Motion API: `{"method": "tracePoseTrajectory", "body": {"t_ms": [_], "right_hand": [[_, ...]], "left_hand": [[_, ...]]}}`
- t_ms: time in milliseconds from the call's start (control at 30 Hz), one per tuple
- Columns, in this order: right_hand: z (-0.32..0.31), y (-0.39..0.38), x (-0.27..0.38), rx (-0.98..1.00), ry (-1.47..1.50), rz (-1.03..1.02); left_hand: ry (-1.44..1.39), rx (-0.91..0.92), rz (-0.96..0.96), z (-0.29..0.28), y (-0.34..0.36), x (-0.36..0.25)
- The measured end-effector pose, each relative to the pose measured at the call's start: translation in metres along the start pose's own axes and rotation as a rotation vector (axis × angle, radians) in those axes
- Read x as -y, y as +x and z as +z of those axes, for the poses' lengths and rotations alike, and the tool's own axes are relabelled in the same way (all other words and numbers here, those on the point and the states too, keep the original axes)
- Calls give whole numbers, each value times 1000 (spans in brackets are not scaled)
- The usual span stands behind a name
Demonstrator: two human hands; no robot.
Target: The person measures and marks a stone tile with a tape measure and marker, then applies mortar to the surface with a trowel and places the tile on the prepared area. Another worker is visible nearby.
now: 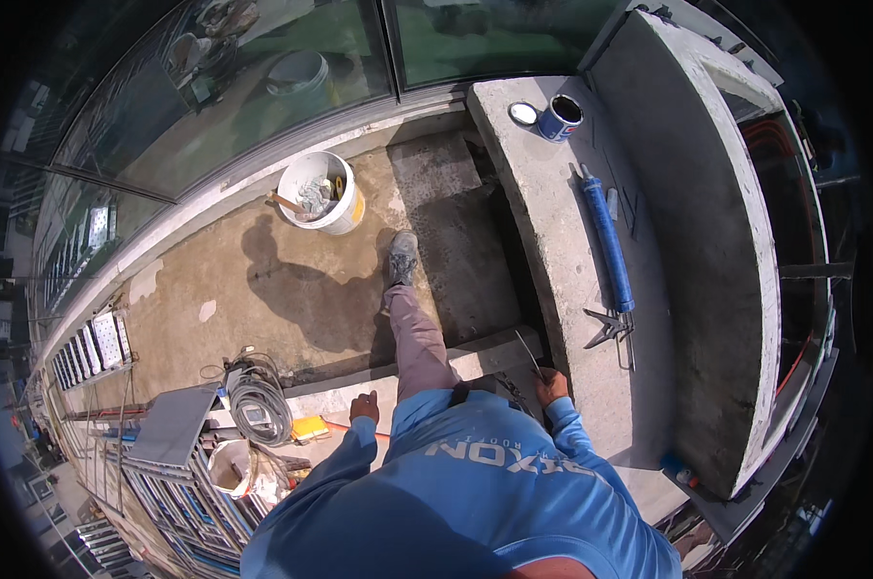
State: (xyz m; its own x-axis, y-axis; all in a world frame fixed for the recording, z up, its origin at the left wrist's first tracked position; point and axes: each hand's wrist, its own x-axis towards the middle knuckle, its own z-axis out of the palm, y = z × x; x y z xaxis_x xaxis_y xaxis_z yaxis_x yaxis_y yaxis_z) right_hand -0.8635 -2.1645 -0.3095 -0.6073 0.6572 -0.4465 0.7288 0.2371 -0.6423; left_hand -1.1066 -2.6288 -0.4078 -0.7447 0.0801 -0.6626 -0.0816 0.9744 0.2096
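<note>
My right hand (552, 387) is closed around a thin tool with a narrow metal blade (527, 349), its tip pointing up and to the left. It is beside the near left edge of the concrete ledge (576, 299). My left hand (365, 406) hangs by my left hip with curled fingers, and I see nothing in it. On the ledge lies a long blue caulking gun (607, 246), its trigger handle toward me. Farther back stand an open blue tin (560, 118) with a dark inside and, beside it, a round lid (524, 114).
A white bucket (345, 214) holding tools and scraps stands near the glass wall (234, 106). Coiled grey hose (263, 410), a yellow item (309, 428) and stacked metal poles (180, 507) lie at lower left. A dark gap (513, 251) runs along the ledge; a concrete wall (692, 232) rises at right.
</note>
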Motion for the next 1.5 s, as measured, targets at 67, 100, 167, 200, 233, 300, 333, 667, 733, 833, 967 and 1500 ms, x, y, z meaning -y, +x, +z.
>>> {"method": "tracePoseTrajectory", "body": {"t_ms": [67,100,167,200,233,300,333,667,733,833,967,1500], "right_hand": [[4,22,30,27,-30,205],[14,32,25,-77,-13,229],[22,35,56,-137,-37,387],[17,53,85,-68,-189,488],[19,67,83,-39,-153,564],[39,65,80,-65,24,734],[46,69,91,-99,146,790],[138,45,136,-11,135,1309],[140,40,134,150,4,1200],[146,50,132,132,133,1377],[146,77,138,20,207,1273],[120,115,160,108,71,672]], "left_hand": [[0,-28,47,-59,116,-67],[-1,-111,130,-86,182,-107],[123,-263,461,-146,325,-194],[44,-285,618,-183,380,-239],[13,-291,675,-200,443,-273],[7,-269,757,-236,545,-363],[76,-272,776,-253,597,-393],[716,-324,359,-287,928,-506],[771,-227,411,-292,962,-479],[567,-238,301,-290,998,-461],[668,-385,474,-299,980,-447],[754,-184,820,-513,652,-428]]}}
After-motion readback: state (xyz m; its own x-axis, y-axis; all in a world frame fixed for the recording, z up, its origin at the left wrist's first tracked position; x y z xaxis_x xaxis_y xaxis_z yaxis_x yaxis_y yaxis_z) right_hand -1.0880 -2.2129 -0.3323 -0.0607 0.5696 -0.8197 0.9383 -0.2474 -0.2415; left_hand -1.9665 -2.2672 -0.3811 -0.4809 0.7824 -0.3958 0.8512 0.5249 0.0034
